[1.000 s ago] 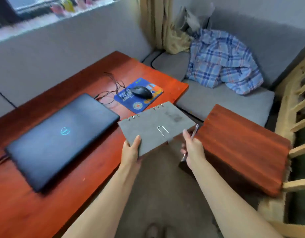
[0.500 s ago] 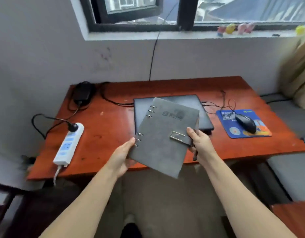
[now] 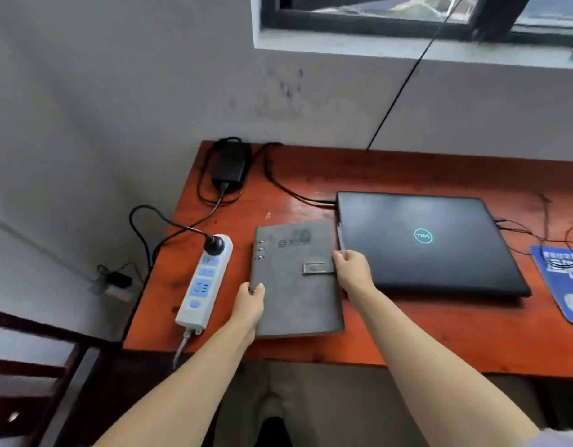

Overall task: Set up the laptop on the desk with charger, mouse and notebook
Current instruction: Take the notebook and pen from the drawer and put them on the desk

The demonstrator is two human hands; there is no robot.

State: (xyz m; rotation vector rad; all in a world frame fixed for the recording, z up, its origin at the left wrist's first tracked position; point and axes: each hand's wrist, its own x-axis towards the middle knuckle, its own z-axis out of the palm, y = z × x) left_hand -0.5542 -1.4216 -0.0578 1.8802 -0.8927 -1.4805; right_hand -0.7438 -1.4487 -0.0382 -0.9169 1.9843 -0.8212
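A grey ring-bound notebook (image 3: 296,285) with a metal clasp lies flat on the red-brown desk (image 3: 407,343), between a white power strip (image 3: 203,282) and a closed dark laptop (image 3: 420,243). My left hand (image 3: 250,301) grips the notebook's left edge near the rings. My right hand (image 3: 352,269) holds its right edge by the clasp, together with a thin pen (image 3: 340,235) that lies along that edge. A black charger brick (image 3: 230,166) sits at the desk's back left corner, its cable running to the laptop. The blue mouse pad (image 3: 565,282) shows at the far right; the mouse is out of view.
The charger's plug sits in the power strip's top socket. Thin cables lie loose between the laptop and the mouse pad. A grey wall and window sill stand behind the desk. A dark wooden frame is at the lower left, beside the desk.
The notebook has come down from mid-air in front of the laptop to lie flat on the desk left of it. The view has swung left, so the mouse left the frame.
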